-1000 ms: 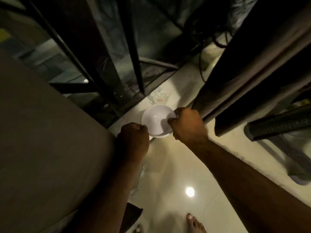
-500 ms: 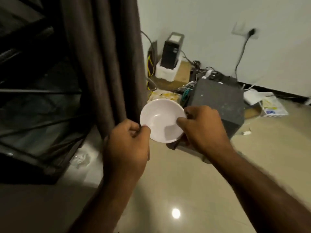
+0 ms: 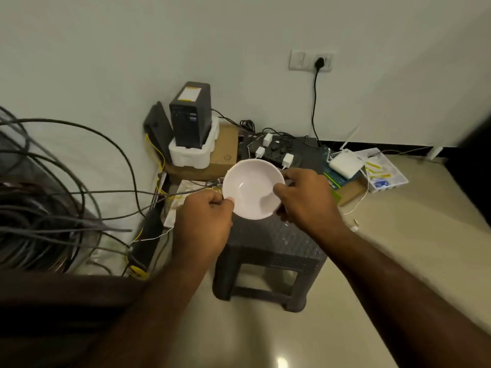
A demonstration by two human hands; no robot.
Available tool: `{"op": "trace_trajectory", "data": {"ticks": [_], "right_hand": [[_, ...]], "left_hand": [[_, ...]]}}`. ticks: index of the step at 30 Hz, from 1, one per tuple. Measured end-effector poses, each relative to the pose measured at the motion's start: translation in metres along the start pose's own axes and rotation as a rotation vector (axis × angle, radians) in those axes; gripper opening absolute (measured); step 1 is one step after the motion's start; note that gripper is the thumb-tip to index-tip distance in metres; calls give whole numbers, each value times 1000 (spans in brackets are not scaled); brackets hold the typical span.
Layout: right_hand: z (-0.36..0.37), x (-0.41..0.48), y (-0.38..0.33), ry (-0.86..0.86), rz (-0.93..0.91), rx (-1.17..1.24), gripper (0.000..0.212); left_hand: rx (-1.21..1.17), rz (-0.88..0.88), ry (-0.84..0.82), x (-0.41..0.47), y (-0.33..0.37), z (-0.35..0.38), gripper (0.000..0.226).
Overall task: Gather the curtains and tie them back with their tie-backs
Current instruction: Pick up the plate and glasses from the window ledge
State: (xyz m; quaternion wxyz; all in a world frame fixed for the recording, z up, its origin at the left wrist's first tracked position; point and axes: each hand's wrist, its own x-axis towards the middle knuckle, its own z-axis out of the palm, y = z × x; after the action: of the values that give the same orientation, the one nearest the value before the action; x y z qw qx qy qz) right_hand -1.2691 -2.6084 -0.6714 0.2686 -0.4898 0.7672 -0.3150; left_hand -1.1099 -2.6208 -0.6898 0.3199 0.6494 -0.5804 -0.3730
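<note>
**Evidently a detour: both hands on a bowl, no curtain in reach**

Evidently the curtain work is on hold, because the left hand (image 3: 204, 227) and the right hand (image 3: 305, 203) are both taken up with a white bowl (image 3: 252, 188). Each hand pinches the rim on its own side, thumb on top and fingers curled underneath. That two-sided grip keeps the bowl level and steady. The bowl looks empty, so I judge the care is for the bowl itself and not for anything inside.

The bowl hangs just above a dark woven stool (image 3: 273, 251) that sits directly beneath the hands. That is likely why it is held low and out in front: the stool top is the nearest flat spot to put it down.

Just beyond the fingertips a power strip (image 3: 276, 152) with white chargers lies among loose wires. Farther out past the left hand, a black tower unit (image 3: 190, 115) stands in a foam cradle (image 3: 194, 155). Well off to the left of the left hand, grey cables (image 3: 39, 208) pile up in loops. Out past the right hand, a white router (image 3: 345, 163) rests on some packaging.

Neither the curtains nor the tie-backs can be made out. A dark blurred mass (image 3: 53, 314) sits below the left forearm, but I cannot tell whether it is fabric. By my reading no gathering or tying can start until the bowl is set down and both hands are free.
</note>
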Motion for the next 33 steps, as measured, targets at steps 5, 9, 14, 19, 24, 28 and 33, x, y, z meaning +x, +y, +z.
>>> {"op": "trace_trajectory", "data": {"ticks": [5, 9, 14, 19, 24, 28, 33], "right_hand": [[36, 98, 55, -73, 36, -39, 37], [73, 148, 88, -153, 88, -76, 37], [98, 185, 106, -238, 138, -131, 36], [109, 203, 110, -246, 146, -153, 37], [109, 208, 106, -276, 176, -180, 42], [99, 194, 95, -162, 122, -329, 54], [86, 165, 53, 43, -14, -260, 51]], "left_hand": [[104, -17, -18, 87, -27, 76, 21], [186, -106, -50, 137, -56, 112, 25], [244, -178, -73, 165, -80, 135, 26], [258, -199, -48, 181, -85, 143, 31], [250, -215, -65, 185, -86, 143, 32], [189, -221, -60, 178, -85, 134, 39], [137, -142, 45, 156, -69, 103, 23]]}}
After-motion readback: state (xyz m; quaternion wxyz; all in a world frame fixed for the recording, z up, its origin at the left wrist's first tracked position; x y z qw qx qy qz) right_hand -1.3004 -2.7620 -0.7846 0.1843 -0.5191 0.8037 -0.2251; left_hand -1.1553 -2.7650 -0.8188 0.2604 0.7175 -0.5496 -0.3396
